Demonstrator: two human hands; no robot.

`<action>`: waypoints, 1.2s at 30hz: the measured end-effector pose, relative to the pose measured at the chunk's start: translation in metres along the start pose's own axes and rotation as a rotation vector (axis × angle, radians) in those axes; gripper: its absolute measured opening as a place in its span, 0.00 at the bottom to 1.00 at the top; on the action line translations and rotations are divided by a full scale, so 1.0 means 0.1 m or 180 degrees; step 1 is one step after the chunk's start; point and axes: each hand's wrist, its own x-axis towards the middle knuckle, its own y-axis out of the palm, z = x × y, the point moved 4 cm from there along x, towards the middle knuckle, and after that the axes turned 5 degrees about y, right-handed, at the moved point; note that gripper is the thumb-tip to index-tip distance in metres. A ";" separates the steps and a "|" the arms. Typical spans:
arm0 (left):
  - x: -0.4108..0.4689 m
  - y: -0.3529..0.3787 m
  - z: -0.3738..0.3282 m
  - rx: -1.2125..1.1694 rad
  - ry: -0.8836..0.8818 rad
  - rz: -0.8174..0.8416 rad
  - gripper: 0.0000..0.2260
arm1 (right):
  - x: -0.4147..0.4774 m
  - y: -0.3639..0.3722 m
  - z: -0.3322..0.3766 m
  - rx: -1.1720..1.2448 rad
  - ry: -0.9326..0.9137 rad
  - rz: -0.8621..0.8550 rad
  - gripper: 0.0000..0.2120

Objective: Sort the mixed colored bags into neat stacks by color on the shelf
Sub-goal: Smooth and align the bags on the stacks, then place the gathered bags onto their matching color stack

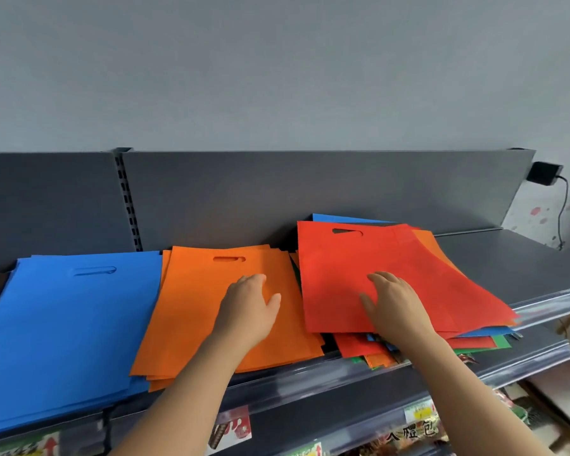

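Since the red bag (359,258) lies right under the right hand (389,301), that hand is the nearer one for the next move. The left hand (250,301) is one stack over, palm-down on the orange stack (191,307).

Right fingers (380,278) are spread and straight, pressing flat on the bag's lower middle w/ nothing pinched or curled. Left fingers are the same: relaxed, flat on orange, gripping nothing.

The red bag tops the mixed pile (474,340) at the right of the shelf (507,258). Its long axis runs front-to-back, w/ the handle slot (347,231) at the far end beyond the fingertips. It sits skewed vs. the pile, near corner fanned out right past the shelf lip.

The near edge lies toward the wrist, so a grip prob. means sliding the bag forward or curling the thumb under that edge.

The blue stack (63,324) sits just left of orange and touches it. No red stack is visible yet; bare shelf shows right of the pile.
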 end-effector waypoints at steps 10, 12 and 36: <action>0.28 0.63 -0.57 -0.1303 -0.0899 0.0234 0.28 | 0.19 -0.07 -1.23 -0.0345 0.0691 0.0278 0.12; 0.28 0.67 -0.59 -0.1507 -0.0905 -0.0011 0.19 | 0.17 -0.08 -1.20 -0.0046 0.0404 0.0167 0.14; 0.10 0.90 -0.93 -0.1903 -0.0922 0.0145 0.11 | 0.14 -0.11 -1.45 0.0132 0.0194 0.0201 0.11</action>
